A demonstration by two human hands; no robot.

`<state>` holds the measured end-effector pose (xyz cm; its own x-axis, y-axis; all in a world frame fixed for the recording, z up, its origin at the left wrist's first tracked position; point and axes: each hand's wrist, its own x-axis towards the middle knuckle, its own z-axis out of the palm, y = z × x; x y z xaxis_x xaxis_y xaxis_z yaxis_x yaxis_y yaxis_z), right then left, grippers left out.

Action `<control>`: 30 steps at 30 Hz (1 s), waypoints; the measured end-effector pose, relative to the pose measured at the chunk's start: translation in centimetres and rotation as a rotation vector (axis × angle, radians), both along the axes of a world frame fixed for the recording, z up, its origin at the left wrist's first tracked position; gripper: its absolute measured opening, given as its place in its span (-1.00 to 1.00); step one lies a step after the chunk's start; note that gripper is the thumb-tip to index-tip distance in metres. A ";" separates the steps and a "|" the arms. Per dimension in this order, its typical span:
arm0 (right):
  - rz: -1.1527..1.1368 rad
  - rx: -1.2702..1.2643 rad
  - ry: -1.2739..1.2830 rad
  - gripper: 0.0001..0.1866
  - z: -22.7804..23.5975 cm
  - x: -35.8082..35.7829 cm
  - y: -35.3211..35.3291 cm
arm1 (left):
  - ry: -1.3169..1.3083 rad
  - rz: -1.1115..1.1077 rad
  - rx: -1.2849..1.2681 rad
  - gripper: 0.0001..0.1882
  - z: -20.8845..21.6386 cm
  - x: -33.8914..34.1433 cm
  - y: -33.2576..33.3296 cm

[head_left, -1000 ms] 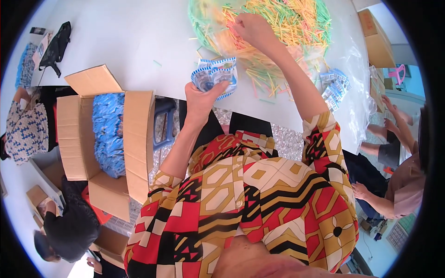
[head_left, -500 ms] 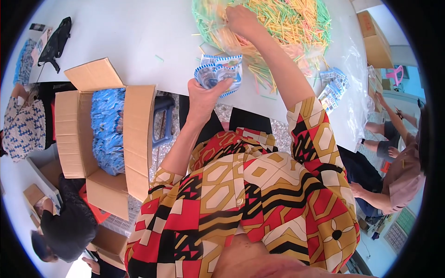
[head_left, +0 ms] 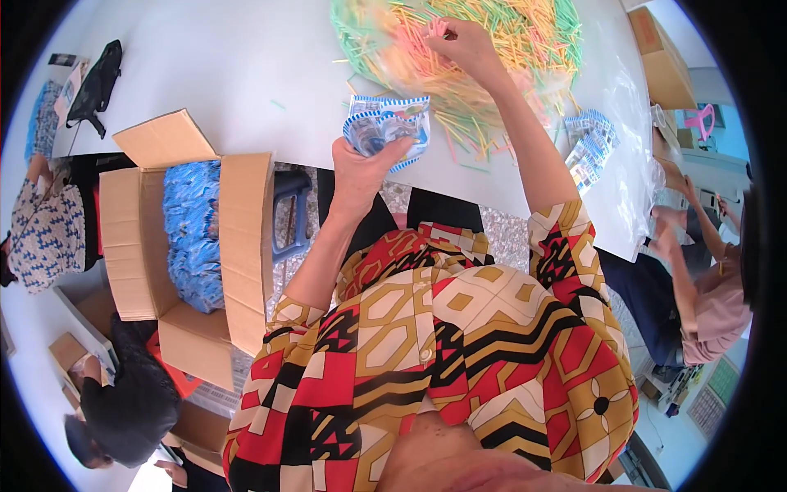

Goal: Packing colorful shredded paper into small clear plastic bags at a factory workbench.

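Note:
My left hand (head_left: 363, 170) grips a blue-and-white printed plastic packet (head_left: 388, 133) above the table's near edge, thumb across its front. The packet's top edge points away from me. Beyond it, my right hand (head_left: 471, 53) is closed over the pile, its fingertips pinching a few thin pink sticks (head_left: 436, 31). Below the hand spreads a big heap of thin yellow, green and pink sticks (head_left: 525, 37), partly covered by clear plastic film. More packets of the same blue-and-white kind (head_left: 592, 143) lie to the right of my right forearm.
An open cardboard box (head_left: 245, 246) full of blue packets (head_left: 193, 238) stands at my left, beside a blue stool (head_left: 291, 213). A black bag (head_left: 96, 88) lies on the white table (head_left: 221, 66) at far left. Other people work on both sides. Crumpled clear plastic hangs over the right edge.
My right hand has moved right and slightly toward me over the pile, and pink sticks now show in its fingers. My left hand and the packet stay nearly in place.

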<state>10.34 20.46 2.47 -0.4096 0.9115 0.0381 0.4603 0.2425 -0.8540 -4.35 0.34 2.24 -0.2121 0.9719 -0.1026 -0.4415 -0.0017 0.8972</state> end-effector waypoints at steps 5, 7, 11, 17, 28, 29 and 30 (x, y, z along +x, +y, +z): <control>0.062 0.102 0.032 -0.89 -0.3 2.0 -2.1 | 0.018 -0.007 0.028 -0.73 0.0 0.1 0.1; 0.060 0.099 0.031 -0.90 -0.2 2.1 -2.9 | 0.019 -0.010 0.027 -0.73 -0.1 0.1 0.2; 0.122 0.372 0.051 -0.92 -0.6 2.7 -3.2 | 0.017 -0.026 0.015 -0.72 0.0 0.5 0.2; -0.030 0.436 0.142 -0.93 1.5 2.6 -3.4 | 0.028 0.011 0.008 -0.71 -0.4 -0.1 0.0; 0.328 0.754 0.733 -0.92 -2.7 4.4 0.1 | 0.106 -0.034 0.050 -0.74 0.1 0.6 0.5; 0.164 0.570 0.477 -0.91 -0.2 4.0 -1.8 | 0.125 -0.021 0.043 -0.75 -0.1 0.2 0.3; -0.001 0.391 0.215 -0.91 2.5 3.9 -3.6 | 0.127 -0.005 0.040 -0.75 -0.1 0.0 0.1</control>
